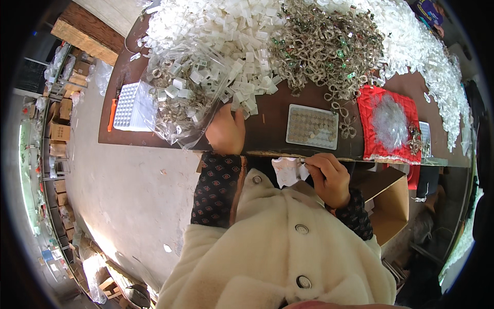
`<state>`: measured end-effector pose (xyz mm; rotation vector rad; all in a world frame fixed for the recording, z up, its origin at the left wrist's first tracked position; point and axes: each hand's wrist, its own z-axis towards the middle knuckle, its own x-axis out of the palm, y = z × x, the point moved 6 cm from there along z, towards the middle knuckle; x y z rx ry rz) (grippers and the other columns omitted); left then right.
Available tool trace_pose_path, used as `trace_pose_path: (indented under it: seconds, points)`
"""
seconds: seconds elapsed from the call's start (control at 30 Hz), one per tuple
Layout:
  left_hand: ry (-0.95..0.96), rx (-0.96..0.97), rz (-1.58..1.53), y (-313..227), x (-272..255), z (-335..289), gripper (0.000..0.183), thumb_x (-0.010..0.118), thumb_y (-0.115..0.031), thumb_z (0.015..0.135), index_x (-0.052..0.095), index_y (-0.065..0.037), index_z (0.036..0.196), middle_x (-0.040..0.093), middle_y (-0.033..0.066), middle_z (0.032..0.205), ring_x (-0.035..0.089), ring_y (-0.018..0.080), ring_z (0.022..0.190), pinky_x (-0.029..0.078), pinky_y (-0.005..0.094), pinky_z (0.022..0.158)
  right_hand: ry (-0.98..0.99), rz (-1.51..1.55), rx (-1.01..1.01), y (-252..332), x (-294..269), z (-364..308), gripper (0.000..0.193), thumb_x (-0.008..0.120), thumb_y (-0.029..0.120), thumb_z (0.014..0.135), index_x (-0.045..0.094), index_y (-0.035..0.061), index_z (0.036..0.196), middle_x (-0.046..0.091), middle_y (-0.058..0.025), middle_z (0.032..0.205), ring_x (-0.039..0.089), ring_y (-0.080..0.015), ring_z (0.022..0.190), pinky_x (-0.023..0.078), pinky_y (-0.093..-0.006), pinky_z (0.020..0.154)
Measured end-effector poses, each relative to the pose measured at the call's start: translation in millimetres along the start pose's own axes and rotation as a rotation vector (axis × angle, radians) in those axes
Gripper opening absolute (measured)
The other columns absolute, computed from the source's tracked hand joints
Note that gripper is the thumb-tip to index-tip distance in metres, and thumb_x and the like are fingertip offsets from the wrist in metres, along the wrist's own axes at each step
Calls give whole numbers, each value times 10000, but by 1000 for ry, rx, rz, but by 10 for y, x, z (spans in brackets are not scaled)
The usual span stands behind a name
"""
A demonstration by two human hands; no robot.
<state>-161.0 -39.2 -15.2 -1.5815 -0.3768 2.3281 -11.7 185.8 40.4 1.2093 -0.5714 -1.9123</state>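
My left hand (226,132) rests at the table's front edge, against a clear plastic bag (198,126) holding white plastic pieces and tangled beige cord loops. Its fingertips reach the near end of a heap of small white plastic boxes (246,85) and are partly hidden. Closed with curled fingers, my right hand (332,177) hovers just below the table edge. Its fingertips are beside a white, crumpled-looking item (288,171) over my lap; what they pinch is too small to make out. Beyond the right hand lies a shallow white tray (304,146) with several round, flat beige pieces.
A pile of beige cord loops (327,49) with green bits covers the back middle. Red quilted cloth (368,126) bears a clear, wispy bundle (389,119). At left are a white gridded tray (128,110) and an orange-handled tool (111,116). An open cardboard box (393,201) stands below right.
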Motion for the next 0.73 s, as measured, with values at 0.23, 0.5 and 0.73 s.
trace_pose_path:
  seconds: [0.23, 0.5, 0.73]
  points:
    - [-172, -16, -309, -59, -507, -281, 227, 715, -109, 833, 649, -19, 1031, 672, 127, 778, 661, 275, 696, 526, 367, 655, 12, 84, 83, -48, 40, 56, 147, 657, -68, 882, 645, -9, 1017, 666, -123, 912, 674, -193, 777, 540, -287, 668]
    - [366, -203, -1299, -731, -452, -732, 285, 649, 89, 873, 623, -3, 1141, 668, 39, 978, 634, 88, 859, 506, 221, 744, -153, 688, 329, -36, 175, 320, 161, 579, -51, 957, 570, -29, 1116, 651, -92, 974, 679, -144, 880, 553, -259, 747]
    - [583, -286, -1431, -752, -320, -882, 279, 643, 28, 914, 603, -19, 1187, 653, 48, 1004, 637, 85, 857, 497, 179, 719, -32, 332, 208, 28, 96, 287, 164, 583, -47, 955, 581, -17, 1117, 643, -83, 997, 685, -148, 911, 564, -261, 821]
